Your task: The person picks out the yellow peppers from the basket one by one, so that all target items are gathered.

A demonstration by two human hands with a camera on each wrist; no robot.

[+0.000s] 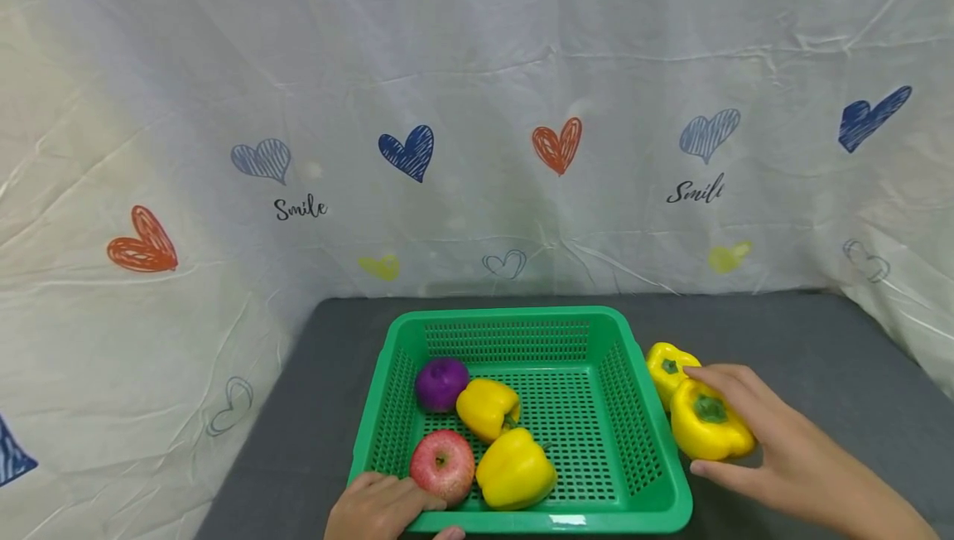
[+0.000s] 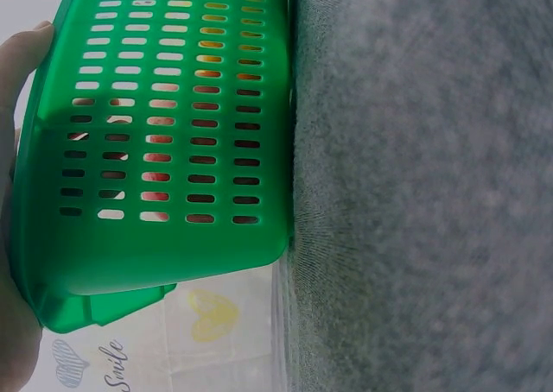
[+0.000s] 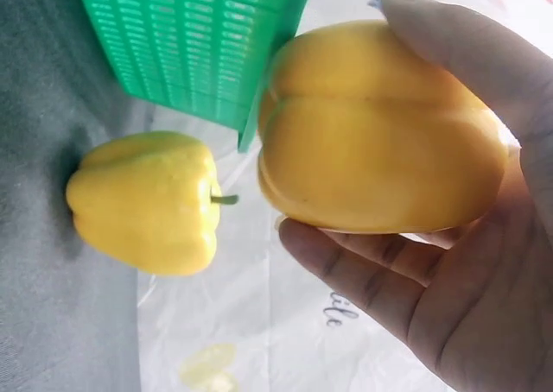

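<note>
Between its thumb and fingers my right hand (image 1: pixel 771 436) grips a yellow bell pepper (image 1: pixel 706 428), stem up, just right of the green basket (image 1: pixel 644 515). In the right wrist view this pepper (image 3: pixel 380 133) is off the table. Another yellow pepper (image 1: pixel 666 366) stands on the cloth behind it, close to the basket's side. My left hand (image 1: pixel 383 507) holds the basket's near-left rim, its fingers over the edge beside a red apple (image 1: pixel 443 467). Inside the basket lie the apple, a purple round item (image 1: pixel 441 384) and two yellow peppers, one farther (image 1: pixel 486 407) and one nearer (image 1: pixel 514 471).
Dark grey cloth (image 1: pixel 291 424) covers the table under the basket. A pale curtain (image 1: pixel 477 217) printed with hearts and "Smile" hangs at the back and along both sides. The basket's right half shows its bare slotted floor (image 1: pixel 581 441).
</note>
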